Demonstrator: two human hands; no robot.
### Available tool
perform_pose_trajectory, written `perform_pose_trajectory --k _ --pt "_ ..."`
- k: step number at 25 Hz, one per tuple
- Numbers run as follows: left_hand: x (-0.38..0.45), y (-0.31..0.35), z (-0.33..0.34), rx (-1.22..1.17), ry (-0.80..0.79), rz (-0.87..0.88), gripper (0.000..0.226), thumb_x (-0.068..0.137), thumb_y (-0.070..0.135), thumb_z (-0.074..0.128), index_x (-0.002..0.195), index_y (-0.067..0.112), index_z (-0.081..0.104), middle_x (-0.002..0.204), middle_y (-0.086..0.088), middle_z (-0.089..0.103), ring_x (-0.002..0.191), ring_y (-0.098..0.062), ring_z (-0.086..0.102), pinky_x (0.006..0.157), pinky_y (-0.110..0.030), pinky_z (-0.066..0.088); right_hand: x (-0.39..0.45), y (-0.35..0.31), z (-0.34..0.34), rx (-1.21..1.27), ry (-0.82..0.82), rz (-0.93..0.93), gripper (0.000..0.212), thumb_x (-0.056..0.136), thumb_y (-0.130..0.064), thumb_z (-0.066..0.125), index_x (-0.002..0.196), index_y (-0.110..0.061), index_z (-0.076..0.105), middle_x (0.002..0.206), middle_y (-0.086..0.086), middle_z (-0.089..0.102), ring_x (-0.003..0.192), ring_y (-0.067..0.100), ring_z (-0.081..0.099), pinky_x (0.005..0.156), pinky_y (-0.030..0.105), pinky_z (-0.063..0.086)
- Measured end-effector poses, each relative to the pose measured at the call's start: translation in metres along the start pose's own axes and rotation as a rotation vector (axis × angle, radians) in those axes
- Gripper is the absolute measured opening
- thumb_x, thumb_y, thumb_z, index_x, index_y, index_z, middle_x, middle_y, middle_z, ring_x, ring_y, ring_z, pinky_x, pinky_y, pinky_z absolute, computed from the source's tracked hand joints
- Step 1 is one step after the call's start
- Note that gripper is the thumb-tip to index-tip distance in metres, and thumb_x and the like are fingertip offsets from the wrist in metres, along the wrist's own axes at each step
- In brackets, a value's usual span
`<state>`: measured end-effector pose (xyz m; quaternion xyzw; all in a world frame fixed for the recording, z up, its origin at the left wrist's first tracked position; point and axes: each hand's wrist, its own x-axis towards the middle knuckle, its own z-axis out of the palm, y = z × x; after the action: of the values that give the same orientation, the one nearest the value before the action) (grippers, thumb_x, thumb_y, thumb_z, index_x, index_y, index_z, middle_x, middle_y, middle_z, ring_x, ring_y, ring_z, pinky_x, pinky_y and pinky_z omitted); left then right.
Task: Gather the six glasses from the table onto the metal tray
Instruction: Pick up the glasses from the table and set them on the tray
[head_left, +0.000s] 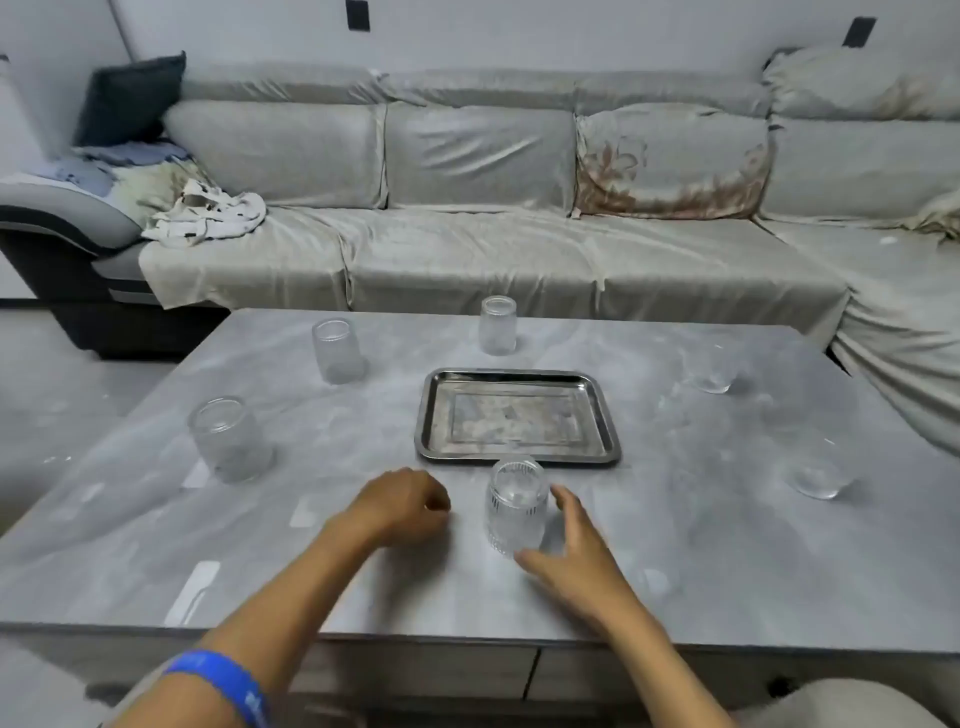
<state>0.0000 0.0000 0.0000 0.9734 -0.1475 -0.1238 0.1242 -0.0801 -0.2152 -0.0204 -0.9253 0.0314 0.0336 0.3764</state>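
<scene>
The metal tray lies flat near the centre of the grey counter and carries no glasses. All six glasses stand on the counter surface around it.

Glass positions:
- The ribbed glass stands just beside the near edge of the tray, between the two hands.
- The near-left glass stands well to the left of the tray.
- The far-left glass stands beyond it, toward the far left of the tray.
- The far glass stands just past the far edge of the tray.
- The far-right glass stands to the right of the tray; it is faint and its outline is hard to read.
- The near-right glass stands well to the right, nearer the viewer.

Hand state:
- The left hand is loosely curled with fingers bent inward, grasping nothing, to the left of the ribbed glass and apart from it.
- The right hand is spread, thumb at the near base of the ribbed glass and fingers raised along its right side; whether it touches the glass cannot be determined.

A blue wristband is on the left forearm. A covered sofa stands beyond the counter.
</scene>
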Motion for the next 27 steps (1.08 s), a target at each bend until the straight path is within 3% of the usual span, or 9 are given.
perform_pose_trajectory --k 2,5,9,11,13,15,17,20,27 --pt "0.028 -0.019 -0.006 -0.26 0.127 -0.101 0.025 0.082 0.034 0.06 0.102 0.025 0.072 0.098 0.003 0.072 0.092 -0.019 0.066 0.08 -0.031 0.051 0.016 -0.003 0.008 0.266 0.073 -0.065 0.086 0.068 -0.037 0.076 0.141 -0.043 0.031 0.138 -0.016 0.05 0.123 0.007 0.049 0.099 0.028 0.042" --pt "0.061 -0.046 -0.002 -0.62 0.383 -0.323 0.025 0.083 0.023 0.061 0.106 0.02 0.07 0.089 0.003 0.067 0.083 -0.015 0.062 0.073 -0.029 0.045 0.028 -0.007 0.01 0.36 0.15 -0.074 0.076 0.054 -0.039 0.086 0.119 -0.051 0.048 0.106 -0.023 0.068 0.094 -0.001 0.064 0.084 0.033 0.055" --pt "0.103 -0.062 0.005 -0.926 0.309 -0.463 0.035 0.084 0.018 0.06 0.118 0.014 0.064 0.107 -0.007 0.068 0.093 -0.021 0.063 0.081 -0.032 0.047 0.088 -0.021 -0.002 0.597 0.249 -0.051 0.075 0.045 -0.046 0.089 0.112 -0.045 0.056 0.106 -0.012 0.072 0.092 0.008 0.07 0.08 0.032 0.057" --pt "0.114 -0.061 0.006 -0.92 0.3 -0.469 0.036 0.082 0.018 0.06 0.119 0.017 0.064 0.107 -0.004 0.069 0.097 -0.022 0.063 0.088 -0.035 0.047 0.134 -0.045 -0.005 0.622 0.301 -0.11 0.071 0.05 -0.041 0.09 0.113 -0.041 0.056 0.106 -0.011 0.071 0.096 0.007 0.069 0.079 0.026 0.055" --pt "0.114 -0.056 0.01 -0.764 0.307 -0.498 0.023 0.079 0.021 0.061 0.099 0.03 0.068 0.091 0.009 0.069 0.095 -0.021 0.061 0.092 -0.037 0.044 0.174 -0.067 0.0 0.53 0.327 -0.167 0.07 0.055 -0.035 0.09 0.116 -0.036 0.055 0.106 -0.013 0.069 0.099 0.006 0.066 0.083 0.029 0.054" --pt "0.114 -0.054 0.01 -0.621 0.316 -0.505 0.006 0.076 0.021 0.06 0.076 0.025 0.064 0.072 0.012 0.066 0.083 -0.021 0.06 0.08 -0.036 0.041 0.21 -0.079 0.013 0.436 0.331 -0.184 0.072 0.058 -0.034 0.089 0.119 -0.033 0.052 0.109 -0.013 0.067 0.1 0.01 0.063 0.086 0.035 0.053" --pt "0.115 -0.053 0.009 -0.635 0.31 -0.474 0.009 0.075 0.019 0.06 0.079 0.018 0.067 0.071 0.004 0.069 0.081 -0.024 0.063 0.077 -0.038 0.045 0.238 -0.082 0.027 0.364 0.316 -0.182 0.073 0.058 -0.036 0.088 0.121 -0.031 0.051 0.111 -0.009 0.067 0.101 0.015 0.063 0.086 0.039 0.052" --pt "0.116 -0.053 0.01 -0.715 0.314 -0.424 0.015 0.078 0.015 0.061 0.086 0.022 0.072 0.076 0.005 0.072 0.082 -0.023 0.067 0.084 -0.042 0.052 0.263 -0.078 0.044 0.263 0.254 -0.161 0.074 0.058 -0.039 0.086 0.121 -0.033 0.048 0.112 -0.005 0.067 0.101 0.02 0.064 0.084 0.039 0.053" --pt "0.123 -0.058 0.018 -0.72 0.344 -0.421 0.016 0.081 0.015 0.06 0.089 0.022 0.072 0.079 0.006 0.071 0.083 -0.023 0.066 0.087 -0.046 0.052 0.274 -0.061 0.057 0.249 0.18 -0.109 0.081 0.06 -0.045 0.084 0.128 -0.035 0.041 0.123 -0.004 0.065 0.109 0.021 0.062 0.09 0.04 0.051"
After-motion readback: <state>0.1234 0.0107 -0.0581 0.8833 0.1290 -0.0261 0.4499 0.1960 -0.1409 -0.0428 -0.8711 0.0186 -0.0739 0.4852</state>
